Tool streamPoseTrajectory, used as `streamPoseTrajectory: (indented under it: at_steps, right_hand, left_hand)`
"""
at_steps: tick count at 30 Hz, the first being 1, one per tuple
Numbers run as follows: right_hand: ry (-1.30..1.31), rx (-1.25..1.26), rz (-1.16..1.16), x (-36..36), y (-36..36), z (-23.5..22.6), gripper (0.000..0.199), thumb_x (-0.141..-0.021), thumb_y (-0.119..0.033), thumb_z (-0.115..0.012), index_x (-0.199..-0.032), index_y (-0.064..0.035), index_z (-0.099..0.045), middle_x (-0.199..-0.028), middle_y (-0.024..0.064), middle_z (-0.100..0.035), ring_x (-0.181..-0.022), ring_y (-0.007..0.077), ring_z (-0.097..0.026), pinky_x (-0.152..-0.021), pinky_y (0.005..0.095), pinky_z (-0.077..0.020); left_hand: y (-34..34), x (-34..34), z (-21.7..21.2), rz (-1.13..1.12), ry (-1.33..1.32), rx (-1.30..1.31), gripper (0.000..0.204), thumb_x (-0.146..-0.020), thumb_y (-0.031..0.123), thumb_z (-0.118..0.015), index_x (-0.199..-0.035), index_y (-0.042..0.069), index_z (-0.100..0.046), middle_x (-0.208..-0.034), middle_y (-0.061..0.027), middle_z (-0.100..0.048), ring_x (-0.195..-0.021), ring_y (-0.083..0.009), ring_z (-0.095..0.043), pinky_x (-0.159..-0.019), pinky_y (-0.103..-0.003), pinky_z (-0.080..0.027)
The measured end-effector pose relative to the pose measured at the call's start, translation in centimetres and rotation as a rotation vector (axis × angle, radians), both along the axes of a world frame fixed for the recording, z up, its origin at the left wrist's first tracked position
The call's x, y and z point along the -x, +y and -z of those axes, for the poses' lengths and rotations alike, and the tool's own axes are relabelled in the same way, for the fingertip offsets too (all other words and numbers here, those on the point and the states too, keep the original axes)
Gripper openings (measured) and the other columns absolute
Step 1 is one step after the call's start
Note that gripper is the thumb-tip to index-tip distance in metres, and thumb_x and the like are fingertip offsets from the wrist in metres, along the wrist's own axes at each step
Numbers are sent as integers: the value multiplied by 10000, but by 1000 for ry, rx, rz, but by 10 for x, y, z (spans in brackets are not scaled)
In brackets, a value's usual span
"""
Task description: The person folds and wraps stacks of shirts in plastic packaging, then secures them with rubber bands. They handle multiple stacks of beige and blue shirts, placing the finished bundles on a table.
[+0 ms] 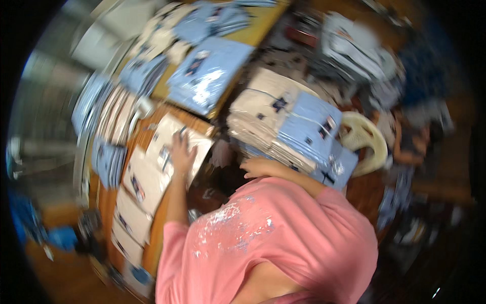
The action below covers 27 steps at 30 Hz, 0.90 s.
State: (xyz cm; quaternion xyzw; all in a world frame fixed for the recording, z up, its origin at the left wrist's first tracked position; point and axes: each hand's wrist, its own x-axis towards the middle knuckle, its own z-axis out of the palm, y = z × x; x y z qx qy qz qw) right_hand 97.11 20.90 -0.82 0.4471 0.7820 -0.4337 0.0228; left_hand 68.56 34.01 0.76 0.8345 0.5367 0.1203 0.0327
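Note:
My left hand [183, 153] lies with spread fingers on a cream folded shirt [169, 130] in clear packaging, on the wooden table. More cream packed shirts [143, 180] overlap in a row below it, toward the near end of the table. My right hand [257, 167] is bent in front of my body, fingers loosely stretched and holding nothing I can see. Just beyond it rises a tall pile of packed shirts, with cream ones [263, 101] on its left and light blue ones [310, 126] on its right. The picture is somewhat blurred.
A packed blue shirt pile [207, 76] lies on the yellowish table farther off. Stacks of folded blue [90, 104] and cream [115, 114] shirts line the table's left edge. A pale plastic chair [372, 142] stands behind the right pile. Grey-white garments [354, 50] are heaped at far right.

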Motion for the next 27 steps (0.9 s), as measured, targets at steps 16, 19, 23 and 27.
streamPoseTrajectory:
  at_steps: [16,19,23,27]
  right_hand:
    - [469,-755,46,136,118,-103,512,-829,-275,-590,-1294,-104,-461,-1393,201,-322,-1329,364,-225,-1063,525,-164]
    - [120,-869,179,146,154,-31,624,-859,-423,-505,-1382,-121,-346,-1460,186,-230,-1374,331,-149,-1064,577,-92]
    - [-123,-648,108,150,168,-7,720,-852,-492,-489,-1423,-120,-256,-1473,188,-206,-1376,327,-154,-1065,570,-108]
    - [13,-520,278,154,183,-29,689,-809,-401,-612,-1344,-44,-365,-1327,218,-419,-1226,382,-388,-986,418,-338]
  left_hand:
    - [-165,86,-8,-792,-323,-191,711,-776,241,-622,-1376,60,-285,-1418,-202,-231,-1315,-372,-215,-1067,-520,-156]
    - [-174,99,-13,-872,-307,-235,675,-794,232,-605,-1371,62,-299,-1412,-203,-256,-1292,-377,-256,-1066,-475,-178]
    - [-194,121,-20,-932,-350,-281,660,-795,258,-619,-1356,67,-329,-1401,-196,-278,-1300,-372,-253,-1070,-465,-180]
    - [-202,163,-25,-826,-333,-246,539,-804,268,-608,-1285,92,-443,-1372,-168,-341,-1293,-359,-281,-1080,-474,-189]
